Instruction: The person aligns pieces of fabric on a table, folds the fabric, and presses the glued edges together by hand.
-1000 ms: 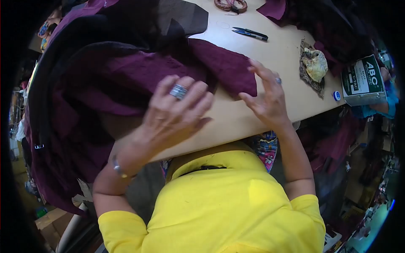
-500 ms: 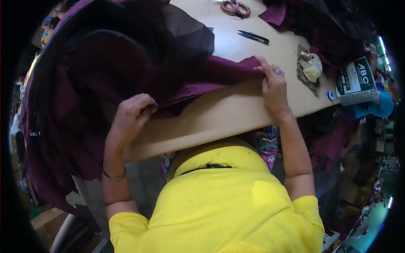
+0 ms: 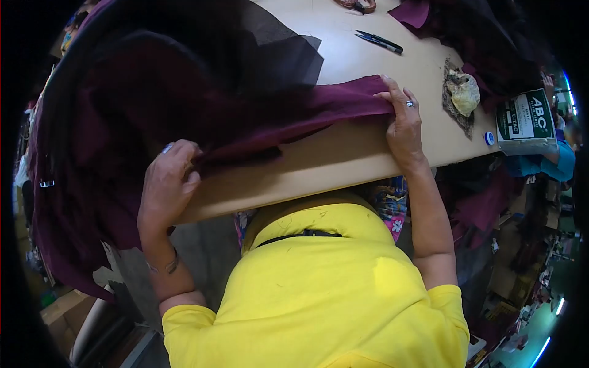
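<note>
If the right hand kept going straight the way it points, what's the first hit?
Beyond the purple cloth already at its fingertips, the right hand would probably meet the snips on the table. Hand height is unclear; it might pass over.

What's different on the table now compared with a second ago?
The right hand, open before, has taken hold of the maroon cloth at its right end. The left hand has moved left to the cloth's near edge; its grip is unclear. The cloth now stretches between them. The black snips and ABC box stayed put.
</note>
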Tool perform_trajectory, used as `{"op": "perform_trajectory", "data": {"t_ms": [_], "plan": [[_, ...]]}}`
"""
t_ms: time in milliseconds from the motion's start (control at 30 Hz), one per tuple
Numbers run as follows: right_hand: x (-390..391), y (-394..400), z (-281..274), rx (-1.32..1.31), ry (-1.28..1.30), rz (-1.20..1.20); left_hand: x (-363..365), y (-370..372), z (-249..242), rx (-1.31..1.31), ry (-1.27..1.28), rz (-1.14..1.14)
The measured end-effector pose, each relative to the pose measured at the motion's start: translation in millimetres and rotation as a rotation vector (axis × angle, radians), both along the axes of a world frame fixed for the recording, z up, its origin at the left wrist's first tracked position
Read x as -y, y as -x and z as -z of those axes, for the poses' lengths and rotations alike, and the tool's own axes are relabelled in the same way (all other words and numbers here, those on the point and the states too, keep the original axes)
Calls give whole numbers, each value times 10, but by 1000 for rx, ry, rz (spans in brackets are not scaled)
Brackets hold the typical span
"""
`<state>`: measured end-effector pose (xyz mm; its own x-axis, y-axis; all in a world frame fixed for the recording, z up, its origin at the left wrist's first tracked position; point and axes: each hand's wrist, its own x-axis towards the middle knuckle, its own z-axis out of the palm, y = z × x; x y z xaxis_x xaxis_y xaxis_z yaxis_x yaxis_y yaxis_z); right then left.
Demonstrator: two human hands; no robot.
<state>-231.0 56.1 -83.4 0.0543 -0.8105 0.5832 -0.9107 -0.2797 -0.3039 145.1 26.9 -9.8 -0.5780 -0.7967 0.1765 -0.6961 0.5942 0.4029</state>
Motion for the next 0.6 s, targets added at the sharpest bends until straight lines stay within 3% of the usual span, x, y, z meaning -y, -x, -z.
{"op": "perform_trajectory", "data": {"t_ms": [67, 100, 167, 267, 433, 600], "plan": [[-12, -45, -50, -1, -5, -29, -104, 146, -111, 131, 161, -88], [-16, -58, -71, 2, -11, -30, -143, 281, -160, 18, 172, -68], [-17, -64, -85, 7, -21, -29, -223, 578, -178, -102, 183, 63], [-14, -30, -65, 16, -34, -29, -248, 972, -31, -8, 176, 200], [74, 64, -169, -34, -129, -52, -90, 999, 425, -85, 185, 64], [155, 135, -394, -111, -365, -116, 16, 945, 355, -295, 74, -24]]}}
